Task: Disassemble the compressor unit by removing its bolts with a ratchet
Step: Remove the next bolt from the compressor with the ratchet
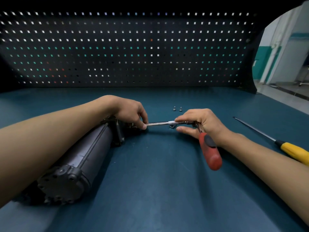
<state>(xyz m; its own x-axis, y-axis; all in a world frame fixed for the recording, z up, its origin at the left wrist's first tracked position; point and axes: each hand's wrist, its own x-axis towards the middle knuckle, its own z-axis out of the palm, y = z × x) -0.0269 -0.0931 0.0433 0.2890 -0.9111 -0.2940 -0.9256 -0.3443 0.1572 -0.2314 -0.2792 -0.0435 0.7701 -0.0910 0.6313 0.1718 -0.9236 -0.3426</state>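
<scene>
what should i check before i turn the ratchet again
1. Left hand steadying the bar at the compressor end: ok, fingertips pinch it.
2. Right hand on the ratchet: ok at the head; the red handle is not gripped.
3. Socket seated on a bolt: cannot tell, the left hand hides that end.
4. Compressor steady: ok, it lies on the mat under the left forearm.
5. Loose bolts out of the way: ok, they sit just beyond the bar, not touching it.
6. Screwdriver clear: ok, far right.
</scene>
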